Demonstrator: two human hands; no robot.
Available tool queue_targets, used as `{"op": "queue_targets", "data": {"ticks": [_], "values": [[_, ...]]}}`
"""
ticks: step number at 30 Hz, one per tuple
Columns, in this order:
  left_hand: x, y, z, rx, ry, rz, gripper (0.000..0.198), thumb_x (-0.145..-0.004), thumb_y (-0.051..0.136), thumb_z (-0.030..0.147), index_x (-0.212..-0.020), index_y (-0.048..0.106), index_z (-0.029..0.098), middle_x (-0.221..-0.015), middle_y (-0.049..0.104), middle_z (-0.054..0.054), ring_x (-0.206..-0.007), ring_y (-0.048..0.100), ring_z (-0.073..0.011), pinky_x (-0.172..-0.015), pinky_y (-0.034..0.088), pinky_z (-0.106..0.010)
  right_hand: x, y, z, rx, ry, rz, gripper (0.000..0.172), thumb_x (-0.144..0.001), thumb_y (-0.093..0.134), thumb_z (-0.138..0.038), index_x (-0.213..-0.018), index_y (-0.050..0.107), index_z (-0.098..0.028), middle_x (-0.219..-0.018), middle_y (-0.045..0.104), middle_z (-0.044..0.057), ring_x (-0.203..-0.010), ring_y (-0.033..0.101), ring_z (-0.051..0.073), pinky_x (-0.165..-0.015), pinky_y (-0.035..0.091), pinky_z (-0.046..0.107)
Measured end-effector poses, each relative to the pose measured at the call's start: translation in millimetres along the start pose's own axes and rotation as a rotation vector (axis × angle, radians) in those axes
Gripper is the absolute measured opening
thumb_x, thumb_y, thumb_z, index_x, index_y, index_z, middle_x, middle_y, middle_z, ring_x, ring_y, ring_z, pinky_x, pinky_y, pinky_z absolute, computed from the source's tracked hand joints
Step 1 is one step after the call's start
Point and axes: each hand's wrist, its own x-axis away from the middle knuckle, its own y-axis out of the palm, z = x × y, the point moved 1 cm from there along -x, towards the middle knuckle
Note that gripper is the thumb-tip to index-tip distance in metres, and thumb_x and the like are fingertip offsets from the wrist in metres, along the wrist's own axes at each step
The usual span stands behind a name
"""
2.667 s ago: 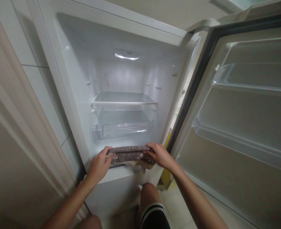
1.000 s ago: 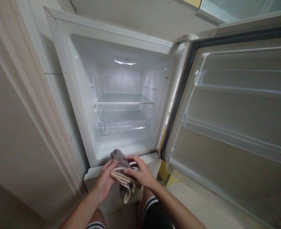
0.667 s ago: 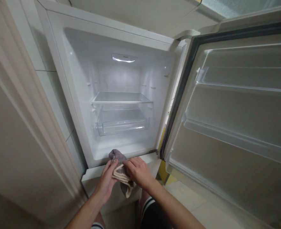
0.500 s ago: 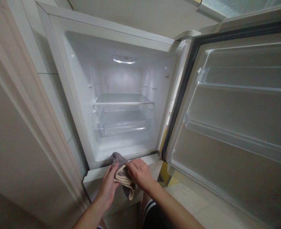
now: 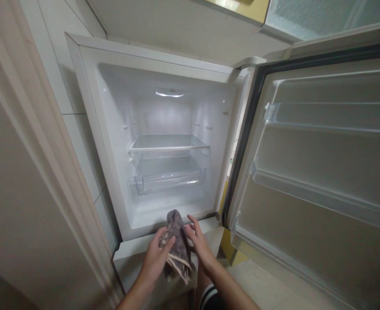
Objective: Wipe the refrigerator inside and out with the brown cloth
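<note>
A folded grey-brown cloth (image 5: 179, 241) with cream edging hangs in front of the open fridge. My left hand (image 5: 156, 256) grips it from the left, thumb on top. Beside the cloth's right side is my right hand (image 5: 200, 243), its fingers apart; it is close to or lightly touching the fabric. Behind the cloth stands the lit fridge compartment (image 5: 164, 112), with a glass shelf (image 5: 169, 141) and a clear drawer (image 5: 173, 183) inside.
The fridge door (image 5: 319, 150) stands wide open on the right, with clear door racks (image 5: 322, 196). Below the compartment is a white lower front (image 5: 132, 254). A door frame (image 5: 44, 142) rises close on the left. Yellow cabinet parts (image 5: 230, 247) show behind the hinge.
My right hand has let go of the cloth's folded edge and its fingers have spread. The cloth has turned more upright in my left hand. The view has tilted slightly upward.
</note>
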Motion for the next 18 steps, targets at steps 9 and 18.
{"op": "queue_targets", "data": {"ticks": [9,18], "values": [[-10,19.3,26,-0.463,0.391,-0.379,0.050,-0.102,0.056,0.058,-0.142,0.067,0.029,-0.138,0.076,-0.009,-0.132,0.069,-0.0272,-0.118,0.051,-0.043,-12,7,12,-0.790,0.107,0.449,0.067,-0.088,0.060,-0.078,-0.122,0.074,-0.021,-0.117,0.079,0.008,-0.111,0.075,0.030,-0.102,0.061,0.049],[-126,-102.6,-46,-1.248,0.778,0.064,0.052,-0.108,0.038,0.051,-0.133,0.070,0.018,-0.134,0.076,-0.014,-0.125,0.071,-0.0308,-0.110,0.056,-0.051,-92,11,-6,0.746,-0.413,-0.087,0.084,-0.097,0.057,-0.070,-0.162,0.052,-0.018,-0.167,0.048,0.017,-0.159,0.042,0.034,-0.135,0.025,0.055]]}}
